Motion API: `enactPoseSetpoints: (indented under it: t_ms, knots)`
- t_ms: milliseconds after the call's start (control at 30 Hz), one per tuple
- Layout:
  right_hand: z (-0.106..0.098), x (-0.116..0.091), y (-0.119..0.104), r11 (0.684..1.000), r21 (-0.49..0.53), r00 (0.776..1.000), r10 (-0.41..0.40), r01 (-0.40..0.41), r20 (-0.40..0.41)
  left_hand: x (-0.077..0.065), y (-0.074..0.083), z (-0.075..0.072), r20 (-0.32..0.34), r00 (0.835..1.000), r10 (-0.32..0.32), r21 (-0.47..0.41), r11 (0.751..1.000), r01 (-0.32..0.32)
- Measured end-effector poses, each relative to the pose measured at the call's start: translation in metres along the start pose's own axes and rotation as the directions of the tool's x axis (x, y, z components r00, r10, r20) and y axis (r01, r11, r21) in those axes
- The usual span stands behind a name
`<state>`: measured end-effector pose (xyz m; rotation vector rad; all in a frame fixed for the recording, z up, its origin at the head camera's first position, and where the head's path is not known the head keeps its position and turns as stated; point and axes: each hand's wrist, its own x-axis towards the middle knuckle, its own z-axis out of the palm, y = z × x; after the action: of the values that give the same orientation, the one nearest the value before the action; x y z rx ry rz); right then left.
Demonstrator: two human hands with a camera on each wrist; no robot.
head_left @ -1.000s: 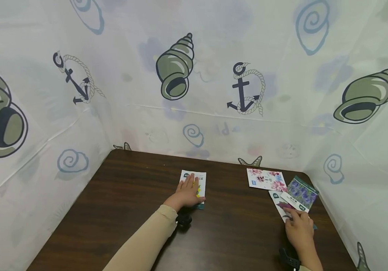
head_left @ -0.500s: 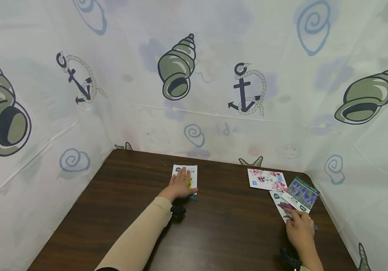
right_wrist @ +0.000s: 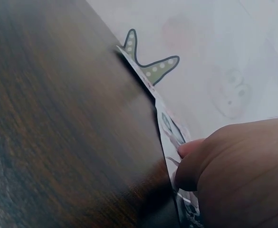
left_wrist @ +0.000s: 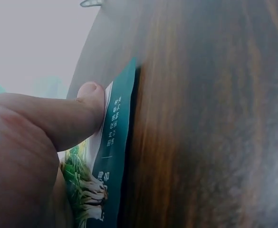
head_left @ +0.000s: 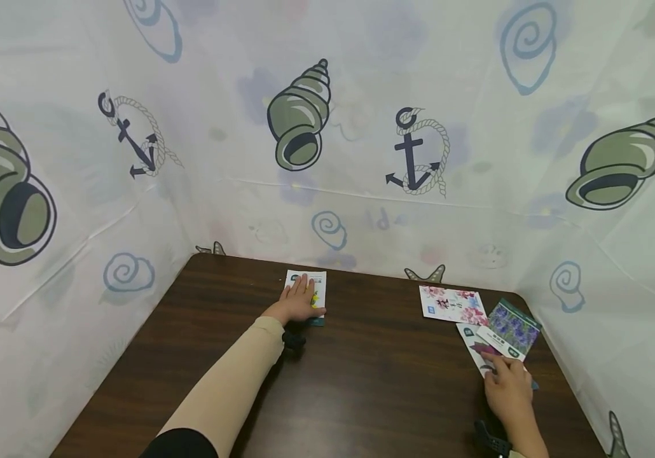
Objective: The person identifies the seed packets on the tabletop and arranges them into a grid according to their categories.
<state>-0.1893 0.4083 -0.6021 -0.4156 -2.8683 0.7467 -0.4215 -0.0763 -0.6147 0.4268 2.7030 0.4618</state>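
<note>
My left hand lies with its fingers stretched out over a white seed packet at the back of the table, left of centre. In the left wrist view, the thumb lies next to the packet's dark green band, beside a picture of leafy plants with pale roots. At the right, my right hand rests on a white packet with a dark purple picture, index finger extended onto it. A packet with violet flowers overlaps that one. The right wrist view shows fingertips at the packets' edge.
Behind these two packets lies a white one with pink blossoms, turned sideways near the back edge. The dark wooden table is bordered by white cloth walls printed with shells and anchors.
My left hand has slid the packet under it leftward and toward the back edge. The right hand and the packets by it have stayed in place.
</note>
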Motion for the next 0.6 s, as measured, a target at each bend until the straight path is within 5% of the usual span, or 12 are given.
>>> enactPoseSetpoints:
  t_ms: [600]
  knots:
    - [-0.001,-0.002,-0.006,0.999,0.01,0.999,-0.035,0.035,-0.008,0.012,-0.006,-0.006,0.006,1.0,-0.006,-0.003,1.0,0.006]
